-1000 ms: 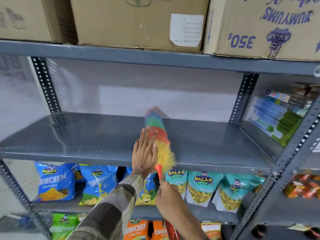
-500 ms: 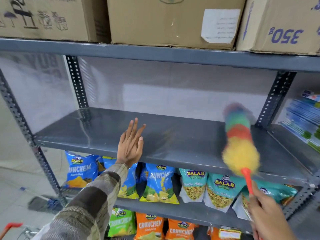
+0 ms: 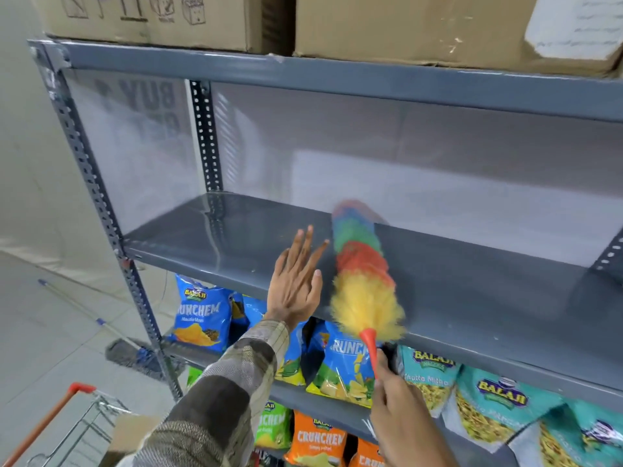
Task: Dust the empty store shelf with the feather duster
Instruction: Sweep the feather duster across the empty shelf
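Duster on the grey shelf

We hold the feather duster by its orange handle, right hand fingers closed around it, its rainbow head lying across the empty shelf. Our left hand hovers just beside it at the front edge, fingers open. Snack bags fill the shelves below

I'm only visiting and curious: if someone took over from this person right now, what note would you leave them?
Right hand: gripping the feather duster by its orange handle, head lying on the empty shelf near the middle.
Left hand: open, fingers spread, at the shelf's front edge, holding nothing.
Done: cannot tell how much is dusted.
Left: sweep the whole shelf, both ends and the back.
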Demonstrator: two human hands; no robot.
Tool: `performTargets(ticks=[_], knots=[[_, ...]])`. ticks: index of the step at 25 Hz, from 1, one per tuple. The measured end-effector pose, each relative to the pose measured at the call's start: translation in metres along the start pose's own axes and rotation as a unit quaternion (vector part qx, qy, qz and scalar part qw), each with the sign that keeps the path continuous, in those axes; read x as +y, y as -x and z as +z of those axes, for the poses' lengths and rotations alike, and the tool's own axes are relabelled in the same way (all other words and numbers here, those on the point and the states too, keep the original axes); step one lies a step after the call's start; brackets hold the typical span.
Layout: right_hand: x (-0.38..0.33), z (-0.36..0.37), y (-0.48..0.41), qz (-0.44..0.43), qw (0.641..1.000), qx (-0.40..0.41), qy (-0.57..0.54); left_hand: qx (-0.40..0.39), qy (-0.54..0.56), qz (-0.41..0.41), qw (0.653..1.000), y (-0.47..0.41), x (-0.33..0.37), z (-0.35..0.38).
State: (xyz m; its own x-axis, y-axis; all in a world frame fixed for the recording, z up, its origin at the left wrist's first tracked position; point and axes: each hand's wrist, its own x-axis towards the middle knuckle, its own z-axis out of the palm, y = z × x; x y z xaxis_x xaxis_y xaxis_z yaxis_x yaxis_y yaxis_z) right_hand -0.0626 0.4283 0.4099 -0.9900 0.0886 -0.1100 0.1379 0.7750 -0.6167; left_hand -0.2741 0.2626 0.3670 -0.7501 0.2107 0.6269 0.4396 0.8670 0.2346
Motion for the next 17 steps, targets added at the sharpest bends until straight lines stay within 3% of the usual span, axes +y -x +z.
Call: performTargets(ticks=[6,10,13,17], knots=[[-0.019,0.010,-0.029,-0.045,0.998,-0.033,0.005,0.015,0.022,-0.013,1.000,-0.001,-0.001,0.002],[-0.022,-0.001,-0.041,-0.119,0.991,-0.059,0.002,0.017,0.016,-0.008,1.000,-0.001,-0.004,0.003],[-0.015,-0.016,-0.065,-0.112,0.987,-0.104,-0.047,0.021,0.016,-0.002,1.000,-0.002,-0.005,0.003],[0.007,-0.072,-0.072,-0.148,0.982,-0.056,-0.106,0.097,0.090,-0.057,0.990,-0.001,0.007,-0.013]])
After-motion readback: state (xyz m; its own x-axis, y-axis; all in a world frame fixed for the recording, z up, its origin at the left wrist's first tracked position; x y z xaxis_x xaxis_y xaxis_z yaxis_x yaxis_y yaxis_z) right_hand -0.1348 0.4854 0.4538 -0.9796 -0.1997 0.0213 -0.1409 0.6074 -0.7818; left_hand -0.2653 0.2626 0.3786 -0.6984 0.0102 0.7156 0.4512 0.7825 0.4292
